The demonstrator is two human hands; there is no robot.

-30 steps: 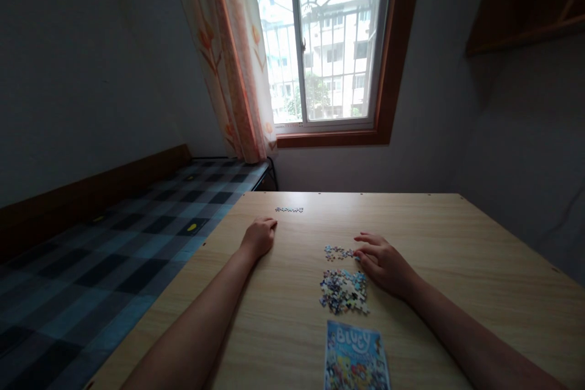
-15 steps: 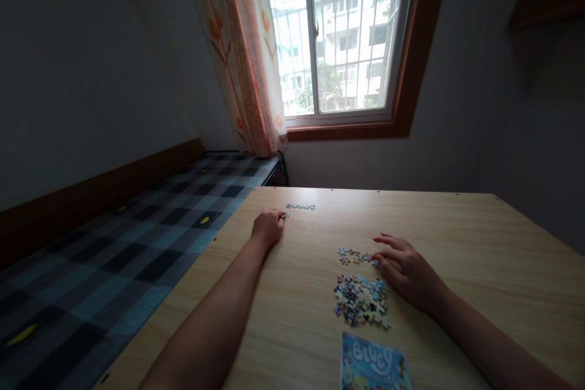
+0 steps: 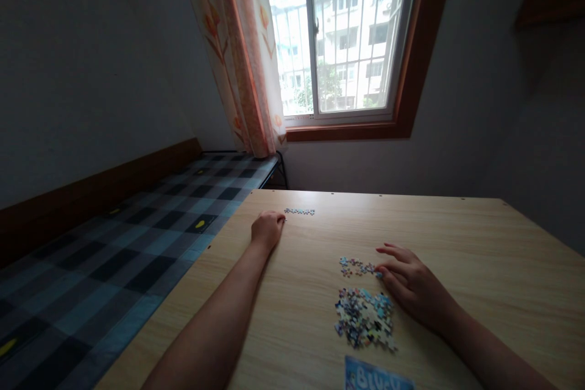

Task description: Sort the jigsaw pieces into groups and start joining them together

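Center-left, my left hand (image 3: 266,230) curls near the left edge of the counter (image 3: 498,262), beside the puzzle strip (image 3: 300,212); its grip I can't tell. Center-right, loose pieces (image 3: 357,267) meet my half-spread right hand (image 3: 411,283), grip unclear; counter stretches rightward.

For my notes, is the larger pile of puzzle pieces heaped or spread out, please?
Heaped: its puzzle pieces overlap in one jumbled clump.

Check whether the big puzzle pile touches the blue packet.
Apart: the head view shows bare tabletop between the puzzle pile and blue packet.
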